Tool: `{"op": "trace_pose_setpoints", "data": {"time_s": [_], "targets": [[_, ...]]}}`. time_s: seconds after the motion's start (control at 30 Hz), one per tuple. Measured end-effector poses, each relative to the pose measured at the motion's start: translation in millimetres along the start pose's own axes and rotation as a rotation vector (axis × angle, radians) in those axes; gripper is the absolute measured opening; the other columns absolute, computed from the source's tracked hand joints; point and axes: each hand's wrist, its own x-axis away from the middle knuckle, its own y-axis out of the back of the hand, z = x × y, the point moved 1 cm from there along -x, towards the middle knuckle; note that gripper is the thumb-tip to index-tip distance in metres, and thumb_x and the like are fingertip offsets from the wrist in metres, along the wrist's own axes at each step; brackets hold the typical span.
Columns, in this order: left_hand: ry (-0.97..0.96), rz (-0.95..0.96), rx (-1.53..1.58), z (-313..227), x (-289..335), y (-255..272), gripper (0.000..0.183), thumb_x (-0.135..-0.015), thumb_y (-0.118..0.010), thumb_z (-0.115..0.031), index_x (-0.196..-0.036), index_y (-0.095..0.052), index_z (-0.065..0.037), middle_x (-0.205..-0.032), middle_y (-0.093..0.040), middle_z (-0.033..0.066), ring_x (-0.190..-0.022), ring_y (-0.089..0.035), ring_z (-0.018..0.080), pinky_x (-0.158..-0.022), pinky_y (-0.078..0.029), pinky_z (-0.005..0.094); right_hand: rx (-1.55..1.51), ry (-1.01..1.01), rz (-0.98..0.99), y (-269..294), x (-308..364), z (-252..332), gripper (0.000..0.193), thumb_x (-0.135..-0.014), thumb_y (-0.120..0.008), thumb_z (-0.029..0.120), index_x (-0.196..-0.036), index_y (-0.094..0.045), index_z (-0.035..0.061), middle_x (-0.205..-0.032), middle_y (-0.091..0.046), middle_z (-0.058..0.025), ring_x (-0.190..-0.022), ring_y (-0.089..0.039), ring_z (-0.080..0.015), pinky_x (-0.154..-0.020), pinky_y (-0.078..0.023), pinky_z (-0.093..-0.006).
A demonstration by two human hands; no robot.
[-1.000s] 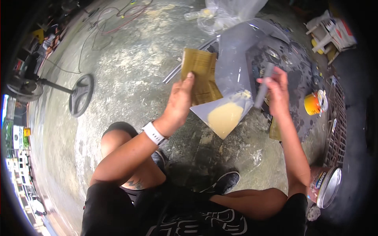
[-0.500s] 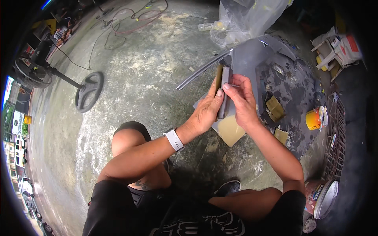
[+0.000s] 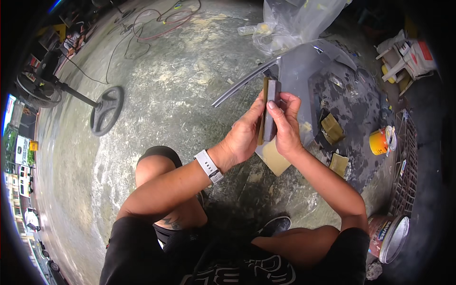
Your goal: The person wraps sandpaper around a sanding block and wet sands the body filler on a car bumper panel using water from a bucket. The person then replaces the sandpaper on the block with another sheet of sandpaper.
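A long grey sanding block (image 3: 270,114) stands on edge between my two hands, held above a grey car body panel (image 3: 297,71). A brownish strip of sandpaper (image 3: 261,130) lies along its left side. My left hand (image 3: 241,137) presses the sandpaper to the block, its fingers mostly hidden behind it. My right hand (image 3: 287,126) grips the block from the right, thumb on its face and fingers curled behind. Beneath my hands lies a tan sheet of sandpaper (image 3: 275,159), partly covered by my right hand.
Folded sandpaper (image 3: 332,128) and a smaller piece (image 3: 339,165) lie on the wet dark floor at right. Beyond are a yellow can (image 3: 379,143), a metal grate (image 3: 406,175) and a paint pail (image 3: 392,239). Clear plastic sheeting (image 3: 299,23) is ahead; a standing fan (image 3: 38,89) is left.
My left hand has slid down and turned along the block's left side, with the sandpaper strip shifting beside it. My right hand has moved slightly, still gripping the block.
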Motion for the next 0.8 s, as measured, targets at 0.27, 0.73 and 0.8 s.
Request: {"op": "trace_pose_setpoints", "data": {"time_s": [0.27,0.73,0.8], "targets": [[-0.011,-0.158,-0.166,2.4,0.1,5.1,0.082,-0.101,-0.07,-0.033,-0.168,-0.023,-0.025,-0.148,-0.043,0.0087,-0.136,-0.048,0.0242,-0.116,-0.037,0.0411,-0.079,-0.141,0.108,3.5,6.4,-5.4,0.052,-0.103,-0.065,0.047,-0.127,-0.035,0.0115,-0.122,-0.05,-0.0073,-0.114,-0.05,-0.0135,-0.098,-0.044,-0.0323],[-0.21,-0.249,-0.857,41.5,-3.4,24.3,0.097,-0.098,-0.074,-0.042,-0.168,-0.017,-0.005,-0.155,-0.043,0.0204,-0.131,-0.051,0.0295,-0.11,-0.045,0.0406,-0.2,-0.235,-0.039,10.3,5.7,-21.7,0.042,-0.105,-0.057,0.052,-0.116,-0.043,0.015,-0.121,-0.049,-0.0026,-0.117,-0.049,-0.0151,-0.105,-0.041,-0.037],[-0.169,-0.209,-0.788,46.1,-4.9,25.1,0.097,-0.098,-0.073,-0.043,-0.168,-0.016,-0.007,-0.16,-0.04,0.0214,-0.135,-0.051,0.03,-0.111,-0.045,0.0405,-0.177,-0.208,-0.033,15.1,7.4,-30.5,0.046,-0.103,-0.06,0.055,-0.118,-0.043,0.0155,-0.124,-0.047,-0.0028,-0.119,-0.047,-0.0164,-0.107,-0.039,-0.0381]]}}
